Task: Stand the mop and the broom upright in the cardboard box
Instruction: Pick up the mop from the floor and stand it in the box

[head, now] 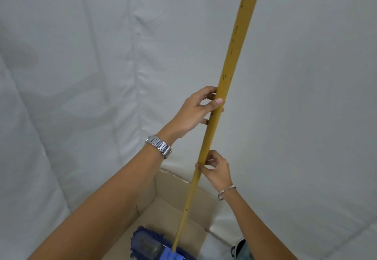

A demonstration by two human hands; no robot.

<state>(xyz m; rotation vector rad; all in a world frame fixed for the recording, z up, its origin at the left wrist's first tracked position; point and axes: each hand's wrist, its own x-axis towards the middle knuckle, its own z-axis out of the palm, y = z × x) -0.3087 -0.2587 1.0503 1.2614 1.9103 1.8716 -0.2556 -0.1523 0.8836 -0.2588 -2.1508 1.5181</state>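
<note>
A mop with a long yellow handle (pixel 232 51) stands nearly upright, leaning slightly right at the top. Its flat blue fringed head (pixel 148 246) rests inside the open cardboard box (pixel 171 186) at the bottom of the view. My left hand (pixel 195 110), with a metal watch on its wrist, grips the handle partway up. My right hand (pixel 215 170), with a thin bracelet, pinches the handle lower down, just above the box's far rim. No broom is in view.
A white wrinkled cloth backdrop (pixel 102 76) covers the wall and floor around the box. A dark shoe with a bit of trouser leg (pixel 240 247) shows to the right of the box at the bottom edge.
</note>
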